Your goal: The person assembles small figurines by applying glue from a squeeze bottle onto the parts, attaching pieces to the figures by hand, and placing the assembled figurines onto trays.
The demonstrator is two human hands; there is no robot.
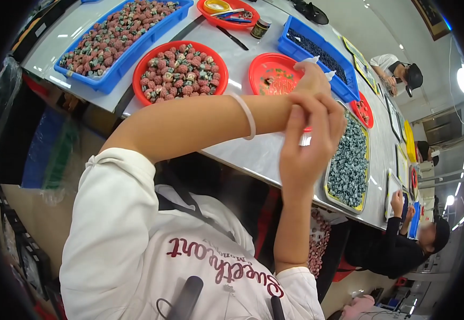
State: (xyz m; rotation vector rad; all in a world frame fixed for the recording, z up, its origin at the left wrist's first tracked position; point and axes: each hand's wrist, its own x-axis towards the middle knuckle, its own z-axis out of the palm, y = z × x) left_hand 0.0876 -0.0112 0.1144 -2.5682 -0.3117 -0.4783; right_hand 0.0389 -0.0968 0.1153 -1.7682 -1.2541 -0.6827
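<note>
My left arm, with a pale bracelet [245, 115] on it, stretches across to the right over the table's front edge. My left hand [312, 80] is over the right side of a shallow red tray [254, 72] holding a few small bits. White coverings show on its fingertips, which are apart, and I see nothing held. Part of that hand is hidden. My right hand [309, 141] comes up from below, its fingers bent round my left wrist. Just right of it lies a metal tray [348, 165] full of small dark blue-grey pieces.
A red bowl [137, 80] and a blue bin [104, 84] hold pink, berry-like pieces. Another blue bin [352, 90] holds small dark pieces. A jar [261, 28], a dark knife-like tool [233, 38] and a red tray with pens [229, 22] stand behind. Other people work at right.
</note>
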